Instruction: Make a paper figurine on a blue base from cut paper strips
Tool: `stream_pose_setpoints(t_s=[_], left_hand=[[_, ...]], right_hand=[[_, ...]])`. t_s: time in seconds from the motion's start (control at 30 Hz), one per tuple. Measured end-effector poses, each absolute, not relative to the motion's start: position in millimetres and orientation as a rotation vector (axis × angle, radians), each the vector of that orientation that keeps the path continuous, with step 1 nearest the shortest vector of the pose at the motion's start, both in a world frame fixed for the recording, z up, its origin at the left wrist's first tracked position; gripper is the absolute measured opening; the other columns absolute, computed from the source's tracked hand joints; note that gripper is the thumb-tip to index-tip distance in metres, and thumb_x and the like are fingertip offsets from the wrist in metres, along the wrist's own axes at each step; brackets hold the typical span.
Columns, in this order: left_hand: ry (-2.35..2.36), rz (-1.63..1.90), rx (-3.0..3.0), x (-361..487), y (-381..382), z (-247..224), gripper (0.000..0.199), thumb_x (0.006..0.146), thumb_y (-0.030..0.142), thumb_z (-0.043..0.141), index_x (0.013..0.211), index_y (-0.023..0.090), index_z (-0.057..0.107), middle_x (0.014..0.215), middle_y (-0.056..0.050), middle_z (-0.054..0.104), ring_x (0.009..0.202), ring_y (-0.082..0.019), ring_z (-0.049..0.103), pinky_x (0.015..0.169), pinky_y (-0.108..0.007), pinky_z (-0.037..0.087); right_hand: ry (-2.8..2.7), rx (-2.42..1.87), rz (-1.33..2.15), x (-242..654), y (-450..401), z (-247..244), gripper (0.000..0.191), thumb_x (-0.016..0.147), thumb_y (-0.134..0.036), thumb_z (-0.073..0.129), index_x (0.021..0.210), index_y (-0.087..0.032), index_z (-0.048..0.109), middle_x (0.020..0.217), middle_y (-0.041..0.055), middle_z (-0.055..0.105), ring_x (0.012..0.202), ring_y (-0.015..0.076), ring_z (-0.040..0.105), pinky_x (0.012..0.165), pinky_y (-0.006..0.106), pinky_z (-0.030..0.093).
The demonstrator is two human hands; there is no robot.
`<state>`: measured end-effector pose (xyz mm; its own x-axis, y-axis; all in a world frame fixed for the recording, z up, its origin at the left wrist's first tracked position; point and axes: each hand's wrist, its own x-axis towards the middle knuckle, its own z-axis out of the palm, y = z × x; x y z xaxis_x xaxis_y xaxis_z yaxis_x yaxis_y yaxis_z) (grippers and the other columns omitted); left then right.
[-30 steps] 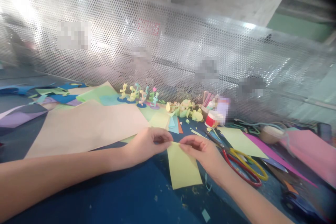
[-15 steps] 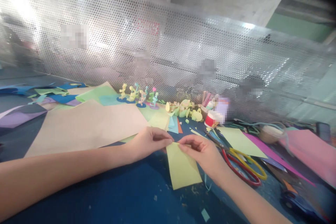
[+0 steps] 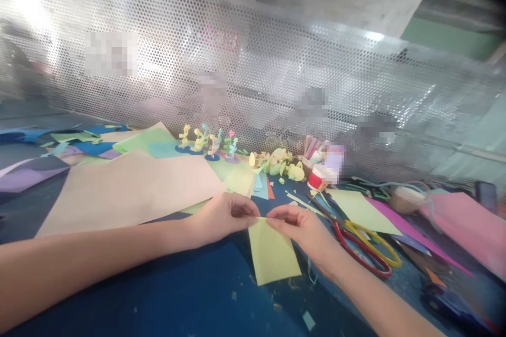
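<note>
A small yellow paper sheet (image 3: 274, 254) hangs between my hands over the blue table (image 3: 177, 295), its top edge pinched. My left hand (image 3: 225, 216) grips the upper left corner between thumb and fingers. At the upper right corner, my right hand (image 3: 302, 226) pinches the same edge. The fingertips of both hands are close together with a narrow gap. A large beige sheet (image 3: 134, 189) lies behind my left forearm.
Scissors (image 3: 361, 247) with red and yellow handles lie right of my right hand. Behind stand small paper figures (image 3: 213, 146), a red-and-white tub (image 3: 317, 178) and a perforated metal screen (image 3: 166, 58). Pink paper (image 3: 470, 226) lies at the right, a blue tool (image 3: 450, 305) nearer.
Both hands still pinch the yellow sheet. The sheet has shifted slightly left, and my right fingertips have moved slightly left and down along its top edge.
</note>
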<state>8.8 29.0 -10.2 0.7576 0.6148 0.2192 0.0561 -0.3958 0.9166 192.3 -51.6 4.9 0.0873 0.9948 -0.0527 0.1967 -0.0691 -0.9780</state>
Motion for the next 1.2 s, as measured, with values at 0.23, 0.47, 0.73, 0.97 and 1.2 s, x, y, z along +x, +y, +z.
stream_pose_setpoints(t_s=[0.23, 0.47, 0.73, 0.97, 1.2], left_hand=[[0.513, 0.630, 1.866, 8, 29, -5, 0.019, 0.078, 0.032, 0.056, 0.086, 0.016, 0.062, 0.078, -0.002, 0.064, 0.072, -0.013, 0.060, 0.071, -0.026, 0.047], [0.525, 0.536, 1.759, 9, 35, -8, 0.024, 0.074, 0.036, 0.060, 0.083, 0.014, 0.065, 0.075, -0.003, 0.065, 0.069, -0.014, 0.060, 0.070, -0.027, 0.048], [0.560, 0.659, 2.066, 6, 26, -2, 0.016, 0.079, 0.029, 0.054, 0.083, 0.018, 0.063, 0.080, -0.002, 0.065, 0.073, -0.013, 0.059, 0.069, -0.023, 0.046], [0.583, 0.770, 2.193, 5, 22, 4, 0.017, 0.080, 0.030, 0.052, 0.086, 0.020, 0.065, 0.082, -0.001, 0.067, 0.074, -0.014, 0.060, 0.070, -0.023, 0.046], [0.551, 0.521, 1.675, 8, 38, -4, 0.028, 0.074, 0.041, 0.060, 0.084, 0.015, 0.067, 0.081, -0.005, 0.070, 0.070, -0.014, 0.064, 0.070, -0.027, 0.050]], right_hand=[[-1.304, -1.434, 1.055, 192, -52, 7, 0.020, 0.064, -0.034, 0.072, 0.075, -0.018, 0.065, 0.070, 0.0001, 0.067, 0.065, 0.0134, 0.060, 0.062, 0.025, 0.046], [-1.327, -1.436, 1.039, 192, -52, 6, 0.021, 0.064, -0.036, 0.071, 0.075, -0.019, 0.065, 0.071, 0.0004, 0.067, 0.065, 0.0141, 0.060, 0.061, 0.025, 0.046], [-1.326, -1.458, 1.039, 189, -54, 9, 0.019, 0.063, -0.033, 0.072, 0.074, -0.018, 0.065, 0.070, -0.0007, 0.066, 0.066, 0.0133, 0.060, 0.064, 0.025, 0.047], [-1.343, -1.451, 0.996, 191, -53, 10, 0.020, 0.063, -0.034, 0.071, 0.075, -0.019, 0.065, 0.071, -0.0007, 0.067, 0.066, 0.0140, 0.060, 0.065, 0.026, 0.047], [-1.384, -1.433, 0.952, 194, -51, 7, 0.017, 0.066, -0.033, 0.069, 0.075, -0.019, 0.065, 0.073, 0.0000, 0.067, 0.066, 0.0134, 0.060, 0.063, 0.025, 0.046]])
